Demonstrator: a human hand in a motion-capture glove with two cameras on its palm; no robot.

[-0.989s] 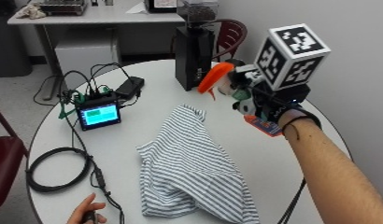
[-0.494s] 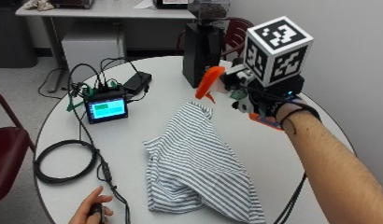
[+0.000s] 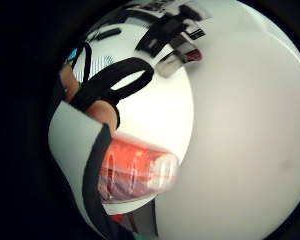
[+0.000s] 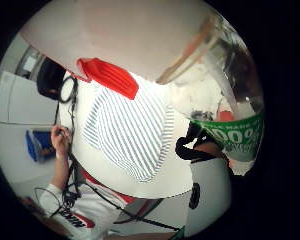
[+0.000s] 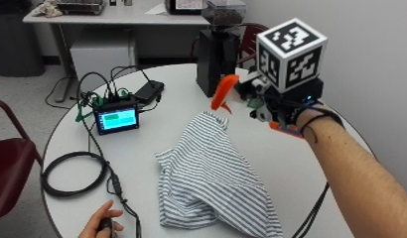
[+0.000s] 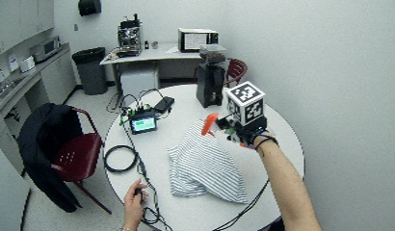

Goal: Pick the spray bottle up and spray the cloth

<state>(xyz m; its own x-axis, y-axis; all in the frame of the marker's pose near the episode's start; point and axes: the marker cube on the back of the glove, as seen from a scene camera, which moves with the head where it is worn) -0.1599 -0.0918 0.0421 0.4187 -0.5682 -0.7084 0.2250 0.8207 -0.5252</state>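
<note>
The spray bottle (image 5: 246, 96) is held off the desk (image 5: 71, 139) in the gloved right hand (image 5: 283, 111), fingers curled round its body. Its orange nozzle (image 5: 223, 91) is seen pointing away from the hand, toward the striped cloth (image 5: 210, 178). The cloth lies crumpled on the desk, below and to the left of the nozzle, its near corner just beneath the nozzle tip; the long axis of the cloth runs from that corner toward the person. In the thumb-side palm view the nozzle (image 4: 110, 75) sits directly above the striped cloth (image 4: 130, 135), well apart from it.

Judgement: aim appears set; the trigger remains to be squeezed. Whether a finger lies on the trigger cannot be told.

Containers: the bottle is clear-walled; its fill level cannot be read. The bare left hand (image 5: 104, 225) rests by a cable (image 5: 71, 173) at the desk's near edge, far from the cloth.
</note>
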